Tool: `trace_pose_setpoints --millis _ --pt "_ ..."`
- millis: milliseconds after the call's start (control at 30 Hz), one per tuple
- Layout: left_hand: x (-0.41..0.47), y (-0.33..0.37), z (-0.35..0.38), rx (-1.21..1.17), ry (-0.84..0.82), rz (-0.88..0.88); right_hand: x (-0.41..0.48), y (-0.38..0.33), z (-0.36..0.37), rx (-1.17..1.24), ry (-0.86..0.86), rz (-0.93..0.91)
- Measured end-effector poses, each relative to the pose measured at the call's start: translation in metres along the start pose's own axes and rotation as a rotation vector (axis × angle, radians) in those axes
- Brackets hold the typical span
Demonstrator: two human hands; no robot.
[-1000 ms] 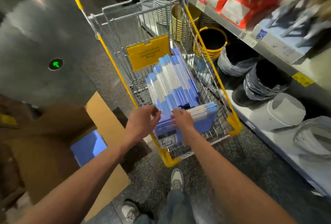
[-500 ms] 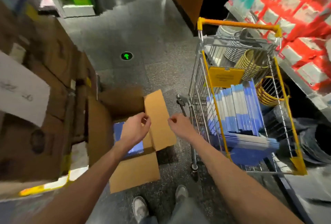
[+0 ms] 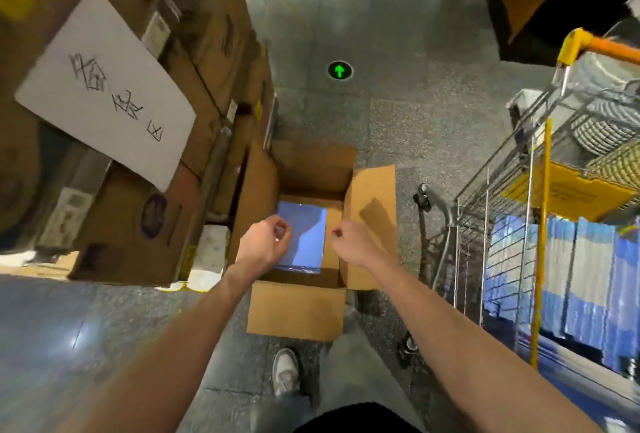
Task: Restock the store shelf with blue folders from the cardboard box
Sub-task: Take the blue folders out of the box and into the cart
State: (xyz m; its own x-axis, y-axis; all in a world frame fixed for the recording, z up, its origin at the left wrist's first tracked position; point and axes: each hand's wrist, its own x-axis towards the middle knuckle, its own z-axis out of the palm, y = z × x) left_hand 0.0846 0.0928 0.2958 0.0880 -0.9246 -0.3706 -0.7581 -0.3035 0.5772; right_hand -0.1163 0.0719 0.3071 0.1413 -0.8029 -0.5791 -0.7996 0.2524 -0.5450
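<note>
Currently, step: we reach into the open cardboard box (image 3: 298, 311) on the floor for stock.
Folders: a glossy blue folder pack (image 3: 311, 235) lies flat at the box bottom; other blue folders (image 3: 581, 276) stand in the wire trolley (image 3: 485, 224) at our right.
Left hand (image 3: 265, 245): above the pack, fingers loosely curled, holding nothing.
Right hand (image 3: 353, 244): just beside it, likewise curled and empty.
Next: we judge both hands must drop lower, spread, and catch the pack's edges.

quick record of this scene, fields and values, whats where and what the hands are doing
box: cardboard box on the floor, flaps open
contents: blue folders lying flat inside
hands: left hand and right hand over the box, loosely curled, holding nothing
right side: cart with upright folders
</note>
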Motion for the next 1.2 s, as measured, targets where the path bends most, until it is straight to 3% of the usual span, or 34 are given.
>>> trace_pose_setpoints --millis 300,467,567,767,867,1100,1200 --pt "0.093 -0.032 0.051 -0.032 -0.045 -0.237 0.135 0.047 0.029 0.089 -0.184 0.130" --pt "0.144 -0.081 0.106 0.063 -0.187 -0.223 0.199 0.088 0.056 0.188 -0.188 0.193" --pt "0.190 -0.127 0.159 0.048 -0.269 -0.213 0.256 0.124 0.100 0.223 -0.144 0.340" --pt "0.278 -0.229 0.271 0.121 -0.451 -0.228 0.371 0.224 0.218 0.175 -0.042 0.446" --pt "0.305 -0.264 0.317 0.063 -0.469 -0.269 0.400 0.242 0.251 0.047 -0.050 0.458" --pt "0.360 -0.353 0.420 0.169 -0.387 -0.350 0.456 0.294 0.335 0.204 -0.060 0.372" --pt "0.368 -0.379 0.449 0.195 -0.448 -0.418 0.469 0.314 0.359 0.186 -0.038 0.347"
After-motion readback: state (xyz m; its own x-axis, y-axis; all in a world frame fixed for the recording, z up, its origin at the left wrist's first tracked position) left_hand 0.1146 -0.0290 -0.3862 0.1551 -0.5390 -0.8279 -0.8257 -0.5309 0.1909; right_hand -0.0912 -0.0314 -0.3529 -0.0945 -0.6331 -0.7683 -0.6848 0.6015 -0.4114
